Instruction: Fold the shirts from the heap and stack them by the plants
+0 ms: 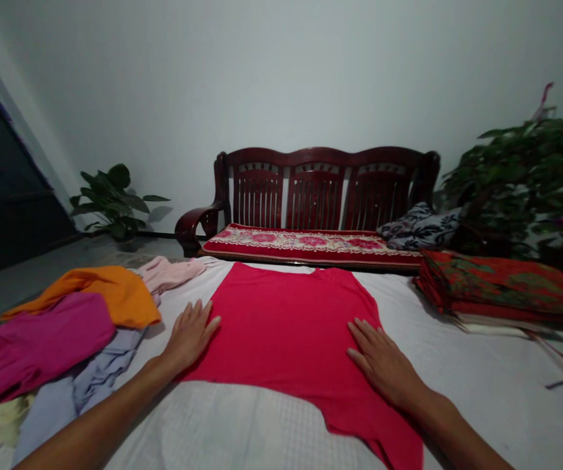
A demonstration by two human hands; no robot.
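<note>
A red shirt (286,326) lies spread flat on a white-covered surface (242,424), one sleeve reaching toward me at the lower right. My left hand (191,336) rests at the shirt's left edge, palm down, fingers stretched out. On the right side of the cloth lies my right hand (384,362), also flat with its fingers extended. Neither hand grips the fabric. Part of the shirt's right edge is hidden under my right hand and forearm.
Loose clothes lie at the left: an orange garment (110,294), a magenta garment (51,339) and a pink one (168,274). At the right sits a folded red patterned stack (501,284). Behind stands a wooden bench (313,196), with potted plants (115,196) on either side.
</note>
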